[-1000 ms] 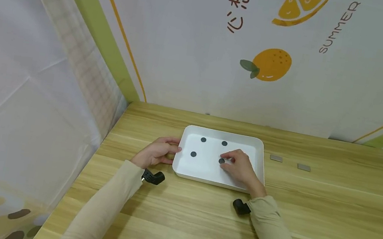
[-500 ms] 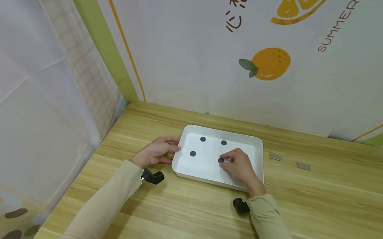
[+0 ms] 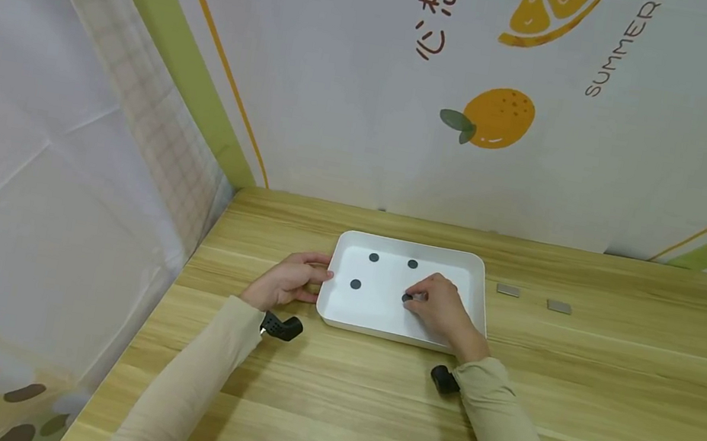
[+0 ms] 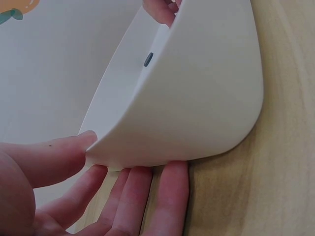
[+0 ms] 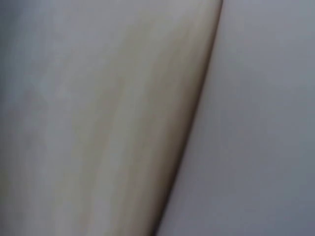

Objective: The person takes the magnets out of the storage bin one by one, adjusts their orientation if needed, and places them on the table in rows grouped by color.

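A shallow white tray lies on the wooden table. My left hand grips its left end; in the left wrist view the thumb is at the rim and the other fingers touch the outer wall. Reaching inside the tray, my right hand pinches a small dark disc between thumb and fingertips, which partly cover it. Three similar discs lie on the tray floor: one at back left, one at back right, one at front left. The blurred right wrist view has the tray wall but no hand.
To the right of the tray, two small grey rectangular plates lie flat on the table. A printed curtain hangs behind the table's back edge, and another pale cloth hangs along the left.
My right thumb and fingertips have drawn together around the front right disc, which is now more covered. The left hand and the tray stay in place.
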`<state>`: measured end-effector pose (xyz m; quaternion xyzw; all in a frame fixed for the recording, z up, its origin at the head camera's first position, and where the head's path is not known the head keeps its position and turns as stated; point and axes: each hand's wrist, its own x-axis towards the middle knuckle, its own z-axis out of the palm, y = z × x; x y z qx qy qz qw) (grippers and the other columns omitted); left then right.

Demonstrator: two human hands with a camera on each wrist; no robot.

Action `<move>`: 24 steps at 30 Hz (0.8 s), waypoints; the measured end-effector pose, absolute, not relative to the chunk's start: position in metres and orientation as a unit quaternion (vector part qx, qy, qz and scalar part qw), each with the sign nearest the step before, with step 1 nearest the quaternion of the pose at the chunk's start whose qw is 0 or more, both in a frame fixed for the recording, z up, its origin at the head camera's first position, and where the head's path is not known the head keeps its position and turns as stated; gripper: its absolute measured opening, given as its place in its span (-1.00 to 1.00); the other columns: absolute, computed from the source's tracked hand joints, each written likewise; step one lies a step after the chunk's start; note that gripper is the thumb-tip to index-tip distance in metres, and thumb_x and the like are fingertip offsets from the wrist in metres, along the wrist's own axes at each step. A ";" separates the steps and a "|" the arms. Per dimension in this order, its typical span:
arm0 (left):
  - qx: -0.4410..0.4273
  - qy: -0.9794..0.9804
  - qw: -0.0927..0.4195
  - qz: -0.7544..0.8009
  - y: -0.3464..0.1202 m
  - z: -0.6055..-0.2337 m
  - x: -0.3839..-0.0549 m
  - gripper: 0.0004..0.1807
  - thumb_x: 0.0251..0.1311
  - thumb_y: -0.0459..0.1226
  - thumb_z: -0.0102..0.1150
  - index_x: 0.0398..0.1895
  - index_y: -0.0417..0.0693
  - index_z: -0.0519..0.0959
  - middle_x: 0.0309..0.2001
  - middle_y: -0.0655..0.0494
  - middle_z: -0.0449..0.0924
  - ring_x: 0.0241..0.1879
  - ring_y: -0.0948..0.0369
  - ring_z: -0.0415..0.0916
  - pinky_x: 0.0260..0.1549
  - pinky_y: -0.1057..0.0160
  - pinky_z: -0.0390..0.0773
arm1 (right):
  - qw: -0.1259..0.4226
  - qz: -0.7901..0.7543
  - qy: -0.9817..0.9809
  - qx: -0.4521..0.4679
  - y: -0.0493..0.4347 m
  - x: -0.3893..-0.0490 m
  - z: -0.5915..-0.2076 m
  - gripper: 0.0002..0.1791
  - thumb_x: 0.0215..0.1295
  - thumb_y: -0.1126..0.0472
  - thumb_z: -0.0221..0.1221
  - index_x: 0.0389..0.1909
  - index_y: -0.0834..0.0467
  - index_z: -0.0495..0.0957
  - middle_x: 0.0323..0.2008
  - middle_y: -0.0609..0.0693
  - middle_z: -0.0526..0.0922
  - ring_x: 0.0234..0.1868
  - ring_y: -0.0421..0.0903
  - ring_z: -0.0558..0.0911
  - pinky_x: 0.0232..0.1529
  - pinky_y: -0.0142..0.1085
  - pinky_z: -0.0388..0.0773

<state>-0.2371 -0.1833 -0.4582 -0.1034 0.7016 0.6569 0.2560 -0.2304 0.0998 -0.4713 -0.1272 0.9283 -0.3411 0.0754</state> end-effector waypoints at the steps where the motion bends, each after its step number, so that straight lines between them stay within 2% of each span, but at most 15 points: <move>1: -0.104 0.700 0.256 0.658 -0.183 -0.458 -0.237 -0.44 0.33 -0.37 0.07 0.39 -0.14 0.25 0.18 -0.19 0.48 -0.10 0.15 0.57 -0.22 0.13 0.63 | 0.075 -0.339 0.929 -0.129 0.100 -0.230 -0.471 -0.82 0.15 0.28 0.33 -0.22 0.22 0.72 -0.22 0.12 0.54 -0.25 -0.03 0.43 -0.20 -0.27 0.30; 9: -0.102 0.696 0.255 0.663 -0.184 -0.459 -0.237 -0.45 0.33 -0.39 0.06 0.38 -0.16 0.24 0.16 -0.18 0.48 -0.12 0.15 0.59 -0.22 0.11 0.65 | 0.073 -0.322 0.934 -0.136 0.100 -0.230 -0.472 -0.84 0.16 0.25 0.32 -0.25 0.20 0.71 -0.21 0.11 0.55 -0.23 -0.02 0.43 -0.16 -0.24 0.33; 16: -0.101 0.698 0.256 0.661 -0.183 -0.459 -0.237 -0.44 0.33 -0.38 0.07 0.38 -0.15 0.24 0.13 -0.14 0.48 -0.13 0.16 0.58 -0.24 0.14 0.64 | 0.075 -0.298 0.939 -0.153 0.099 -0.227 -0.466 -0.85 0.13 0.27 0.28 -0.29 0.24 0.68 -0.14 0.15 0.59 -0.13 0.03 0.50 0.03 -0.10 0.46; 24: -0.104 0.699 0.253 0.660 -0.184 -0.458 -0.236 -0.44 0.33 -0.39 0.06 0.39 -0.16 0.24 0.14 -0.13 0.47 -0.14 0.16 0.57 -0.24 0.14 0.64 | 0.070 -0.282 0.943 -0.161 0.099 -0.227 -0.464 -0.85 0.09 0.27 0.27 -0.33 0.25 0.67 -0.17 0.14 0.59 -0.14 0.03 0.52 0.04 -0.08 0.47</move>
